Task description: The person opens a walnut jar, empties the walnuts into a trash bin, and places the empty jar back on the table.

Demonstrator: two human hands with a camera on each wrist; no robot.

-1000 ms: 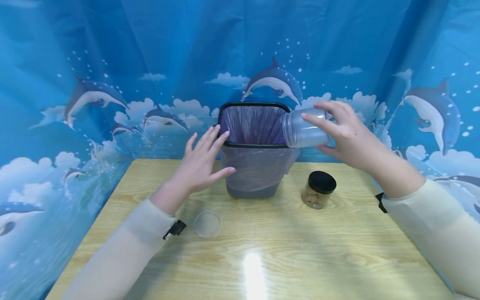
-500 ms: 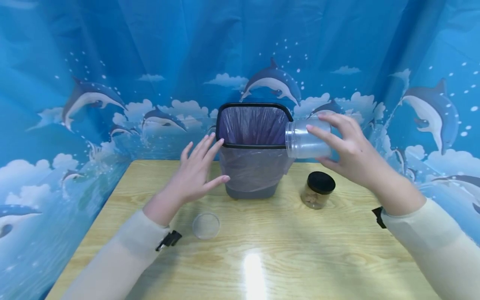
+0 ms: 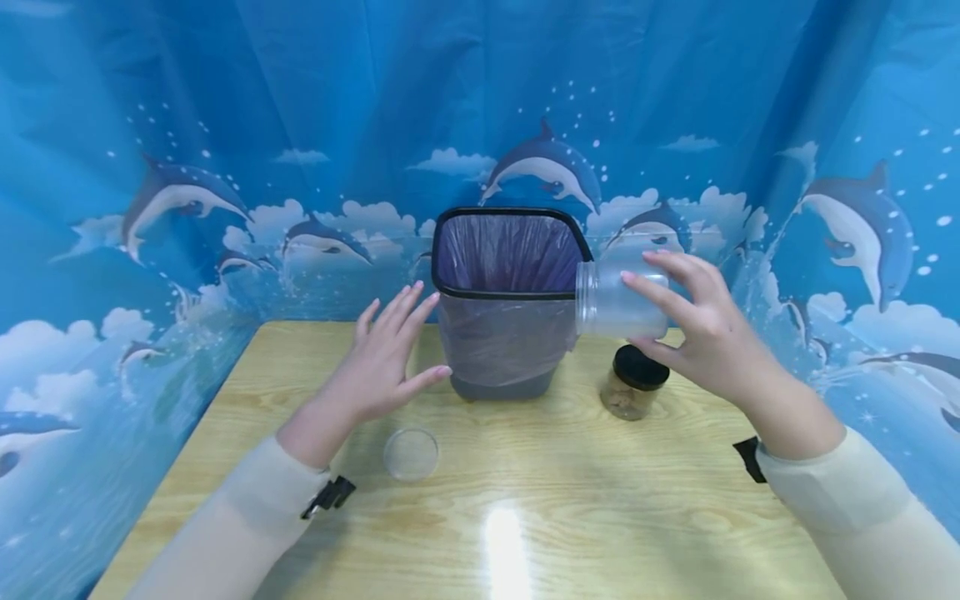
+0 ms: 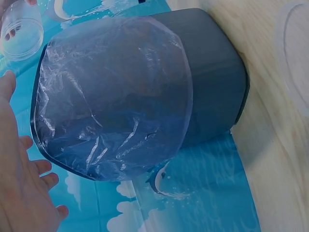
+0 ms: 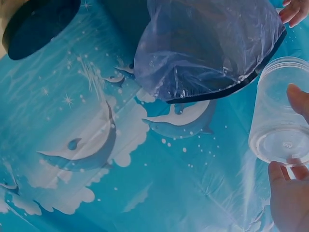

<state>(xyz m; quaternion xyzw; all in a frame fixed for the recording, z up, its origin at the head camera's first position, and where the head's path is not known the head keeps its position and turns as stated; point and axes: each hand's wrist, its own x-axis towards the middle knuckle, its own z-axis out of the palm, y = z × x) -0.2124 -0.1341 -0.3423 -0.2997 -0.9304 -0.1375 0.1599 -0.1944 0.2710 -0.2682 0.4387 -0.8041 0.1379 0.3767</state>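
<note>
A clear plastic jar (image 3: 609,304) lies on its side in the air, held by my right hand (image 3: 708,333) with fingers and thumb around its base end. Its open mouth points left at the right side of the trash bin (image 3: 510,387); nothing shows inside the jar (image 5: 277,108) in the right wrist view. A thin purple liner (image 3: 510,254) covers the bin's inside and folds over its black rim. To the bin's left, my left hand (image 3: 378,362) hovers with fingers spread, holding nothing. A round clear lid (image 3: 411,454) lies flat on the table below that hand.
Beneath the held jar, a small jar with a black lid (image 3: 635,383) stands on the wooden table (image 3: 600,508), with brownish pieces inside. A blue curtain (image 3: 360,100) printed with dolphins hangs behind the table and along both sides.
My right hand has lowered the clear jar and drawn it slightly right, away from the bin's opening. My left hand has moved off the bin's rim, down and left.
</note>
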